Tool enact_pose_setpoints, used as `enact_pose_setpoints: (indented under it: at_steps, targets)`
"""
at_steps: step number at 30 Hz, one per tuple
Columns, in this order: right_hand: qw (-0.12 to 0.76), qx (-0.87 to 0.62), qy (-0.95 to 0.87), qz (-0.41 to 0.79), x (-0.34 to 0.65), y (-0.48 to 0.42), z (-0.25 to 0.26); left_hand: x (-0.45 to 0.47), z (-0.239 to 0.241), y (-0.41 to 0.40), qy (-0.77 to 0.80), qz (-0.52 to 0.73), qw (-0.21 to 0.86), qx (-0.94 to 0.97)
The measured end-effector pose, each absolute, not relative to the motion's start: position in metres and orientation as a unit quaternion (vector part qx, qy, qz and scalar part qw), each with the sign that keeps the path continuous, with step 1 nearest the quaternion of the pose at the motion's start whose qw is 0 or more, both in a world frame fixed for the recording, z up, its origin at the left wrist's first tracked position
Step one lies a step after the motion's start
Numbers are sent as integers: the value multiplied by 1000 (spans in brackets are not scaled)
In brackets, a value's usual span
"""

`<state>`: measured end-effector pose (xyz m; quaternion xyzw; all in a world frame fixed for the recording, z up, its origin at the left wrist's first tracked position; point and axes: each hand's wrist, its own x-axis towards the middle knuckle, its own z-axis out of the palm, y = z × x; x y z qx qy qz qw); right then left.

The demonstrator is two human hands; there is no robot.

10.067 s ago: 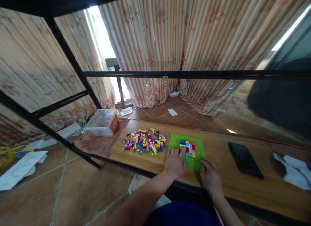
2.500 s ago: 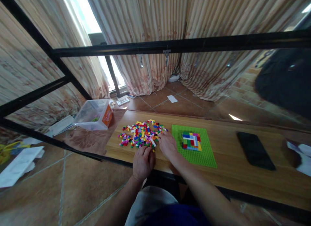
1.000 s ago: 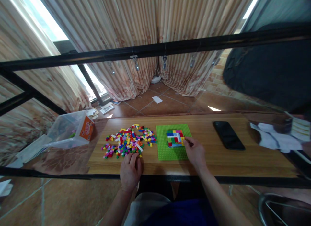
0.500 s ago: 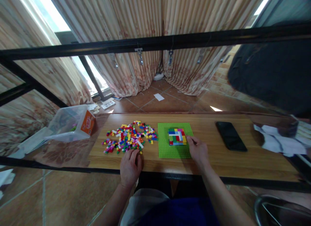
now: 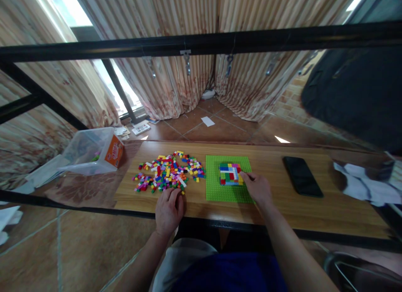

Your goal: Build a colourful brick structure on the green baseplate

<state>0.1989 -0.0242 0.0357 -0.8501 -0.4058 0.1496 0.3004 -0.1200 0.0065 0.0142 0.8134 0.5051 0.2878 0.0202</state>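
Taking the green baseplate (image 5: 228, 184) as our landmark and going left to right: far to its left, at the worktop's (image 5: 314, 208) end, lies a clear plastic box (image 5: 91, 152) tipped on its side. Just left of the baseplate sits the loose pile of small coloured bricks (image 5: 169, 175). Our left hand (image 5: 168, 210) rests at the pile's near edge, fingers curled loosely, touching the nearest bricks; we cannot tell whether it holds one.

What changed: a couple of seconds ago our right hand (image 5: 259, 187) was in that pile; it has since crossed onto the baseplate and settled against the right side of the brick patch (image 5: 231, 174), which stands on the plate's far half. We judge that a picked brick is being set or pressed there.

The right fingers (image 5: 244, 177) are pinched together, tips touching the patch's right edge; any brick between them is too small to see. Well to the right of the baseplate lie a black phone (image 5: 302, 175) and crumpled white cloth (image 5: 364, 185).
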Motion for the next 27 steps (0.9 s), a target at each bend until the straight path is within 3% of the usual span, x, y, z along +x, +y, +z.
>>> enact_pose_setpoints:
  at_steps: [7,14,22,27]
  targets:
    - [279,-858,-404,152,198,-25,39,-119,15,5,509,285,17,812]
    - [315,-819,-376,297,214,-18,41,-119,16,7,502,283,21,817]
    - [316,-817,-315,364,215,-11,52,-119,17,7,496,296,18,816]
    - [271,-836,-344,331,212,-6,58,-119,16,7,495,300,25,815]
